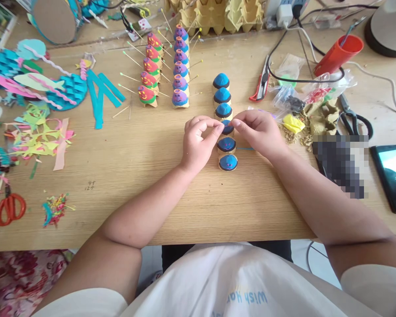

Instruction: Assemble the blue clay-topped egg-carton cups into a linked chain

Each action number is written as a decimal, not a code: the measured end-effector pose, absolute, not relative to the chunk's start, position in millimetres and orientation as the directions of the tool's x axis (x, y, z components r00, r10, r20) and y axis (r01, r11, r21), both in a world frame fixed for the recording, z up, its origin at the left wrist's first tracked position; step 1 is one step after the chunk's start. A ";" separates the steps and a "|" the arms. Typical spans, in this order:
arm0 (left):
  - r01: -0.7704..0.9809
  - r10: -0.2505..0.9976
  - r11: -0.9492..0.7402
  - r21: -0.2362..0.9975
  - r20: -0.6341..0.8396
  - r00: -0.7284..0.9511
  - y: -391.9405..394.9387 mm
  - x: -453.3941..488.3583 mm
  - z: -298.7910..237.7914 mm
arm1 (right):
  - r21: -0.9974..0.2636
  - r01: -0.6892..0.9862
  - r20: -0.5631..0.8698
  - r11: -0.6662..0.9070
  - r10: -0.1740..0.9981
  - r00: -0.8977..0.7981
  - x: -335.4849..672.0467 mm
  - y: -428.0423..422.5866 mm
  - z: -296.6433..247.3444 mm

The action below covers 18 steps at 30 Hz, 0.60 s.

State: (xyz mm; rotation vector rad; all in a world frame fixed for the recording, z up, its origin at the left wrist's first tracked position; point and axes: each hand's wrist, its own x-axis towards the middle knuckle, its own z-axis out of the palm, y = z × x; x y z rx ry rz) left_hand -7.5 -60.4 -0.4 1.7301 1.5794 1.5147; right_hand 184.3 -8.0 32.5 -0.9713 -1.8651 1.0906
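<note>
A column of several egg-carton cups with blue clay tops and dark rims runs toward me; the nearest blue-topped cup (228,162) and the one behind it carry small pinkish face details. Over a cup farther back in that column (227,130), my left hand (199,140) is closed, thumb and forefinger pinched together. Opposite it, my right hand (259,132) pinches too, its fingertips close to the left ones. Whatever the fingertips hold is too small to make out. A thin blue strip (246,149) lies beneath my right hand.
Back left stand red-and-green cups (147,94) and purple-and-blue cups (180,97) with pins stuck in. A utility knife (261,83), black scissors (350,116), a red cup (338,55) and a phone (392,176) are on the right. Red-handled scissors (9,209) and paper scraps (41,141) lie left.
</note>
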 end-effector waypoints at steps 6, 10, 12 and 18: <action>0.520 0.886 -0.299 0.800 0.435 -0.159 -61.5 -7.7 1.4 | -0.926 0.207 0.196 0.315 0.872 -0.449 181.9 -11.8 34.1; 0.538 0.891 -0.297 0.789 0.432 -0.141 -62.6 -7.0 3.1 | -0.939 0.211 0.150 0.272 0.875 -0.461 180.2 -13.7 36.0; 0.521 0.894 -0.292 0.802 0.422 -0.149 -62.8 -6.7 3.4 | -0.938 0.228 0.134 0.261 0.880 -0.456 180.2 -14.0 37.1; 0.483 0.905 -0.273 0.832 0.393 -0.165 -62.6 -6.6 3.9 | -0.921 0.275 0.140 0.277 0.892 -0.431 182.3 -12.0 36.9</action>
